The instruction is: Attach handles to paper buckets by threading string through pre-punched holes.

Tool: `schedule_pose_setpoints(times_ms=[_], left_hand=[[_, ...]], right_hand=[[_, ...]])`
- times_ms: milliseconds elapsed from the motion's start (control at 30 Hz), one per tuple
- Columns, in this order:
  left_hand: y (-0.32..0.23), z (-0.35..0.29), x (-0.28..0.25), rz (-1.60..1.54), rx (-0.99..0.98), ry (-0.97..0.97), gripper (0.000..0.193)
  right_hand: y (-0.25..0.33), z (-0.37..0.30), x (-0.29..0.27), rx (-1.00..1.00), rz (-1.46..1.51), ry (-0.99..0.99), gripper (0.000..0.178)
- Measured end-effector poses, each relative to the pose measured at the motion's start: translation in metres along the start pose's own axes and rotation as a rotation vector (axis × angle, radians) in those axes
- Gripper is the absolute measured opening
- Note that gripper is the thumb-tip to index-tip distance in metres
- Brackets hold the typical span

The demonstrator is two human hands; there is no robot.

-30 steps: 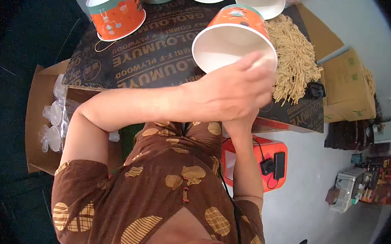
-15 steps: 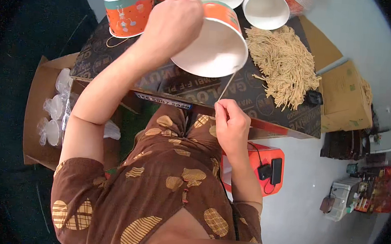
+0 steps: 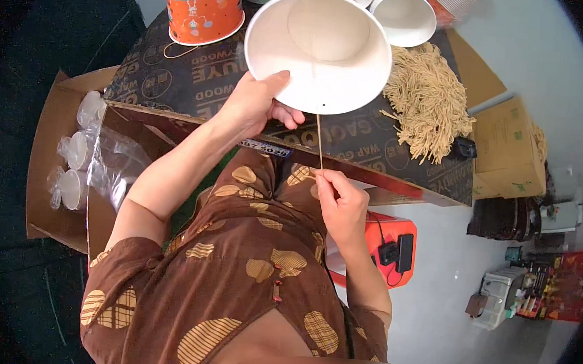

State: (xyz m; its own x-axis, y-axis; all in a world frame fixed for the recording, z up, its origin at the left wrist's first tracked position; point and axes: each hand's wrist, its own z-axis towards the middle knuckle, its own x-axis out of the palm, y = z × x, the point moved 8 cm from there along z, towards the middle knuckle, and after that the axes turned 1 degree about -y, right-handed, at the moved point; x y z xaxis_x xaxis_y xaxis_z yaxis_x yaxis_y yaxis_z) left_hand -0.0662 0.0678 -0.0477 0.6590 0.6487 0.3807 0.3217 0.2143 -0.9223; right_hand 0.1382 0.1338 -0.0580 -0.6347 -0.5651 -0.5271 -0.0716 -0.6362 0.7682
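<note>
The half-curled left hand point(image 3: 251, 105) grips a white-lined bucket point(image 3: 336, 73), the right hand point(image 3: 343, 202) pinches a cord point(image 3: 320, 142), and a carton point(image 3: 44, 165) holds apparently wrapped tubs point(image 3: 77, 151).

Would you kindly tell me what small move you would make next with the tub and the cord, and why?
I would probably tilt the tub slightly with the left hand, while the right hand holds the cord straight: the cord goes out of sight at the tub, near a small dark spot, so its upper end cannot be checked.
</note>
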Motion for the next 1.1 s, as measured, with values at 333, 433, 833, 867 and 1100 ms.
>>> schedule_pose_setpoints(times_ms=[333,433,833,867,1100], left_hand=[[0.022,-0.053,0.028,-0.754,-0.409,0.403,0.06],[0.03,-0.069,0.026,-0.687,-0.403,0.411,0.052],[0.038,-0.072,-0.008,-0.46,-0.225,0.119,0.047],[0.038,-0.072,-0.01,-0.45,-0.227,0.104,0.047],[0.039,-0.068,-0.007,-0.593,-0.347,0.07,0.041]], right_hand=[[-0.04,-0.011,-0.007,0.397,0.457,-0.063,0.014],[-0.03,-0.006,-0.026,0.343,0.581,-0.278,0.018],[-0.037,0.018,-0.04,0.256,1.362,-0.386,0.015],[-0.038,0.02,-0.038,0.256,1.352,-0.349,0.013],[-0.008,0.034,-0.019,0.244,1.195,-0.123,0.017]])
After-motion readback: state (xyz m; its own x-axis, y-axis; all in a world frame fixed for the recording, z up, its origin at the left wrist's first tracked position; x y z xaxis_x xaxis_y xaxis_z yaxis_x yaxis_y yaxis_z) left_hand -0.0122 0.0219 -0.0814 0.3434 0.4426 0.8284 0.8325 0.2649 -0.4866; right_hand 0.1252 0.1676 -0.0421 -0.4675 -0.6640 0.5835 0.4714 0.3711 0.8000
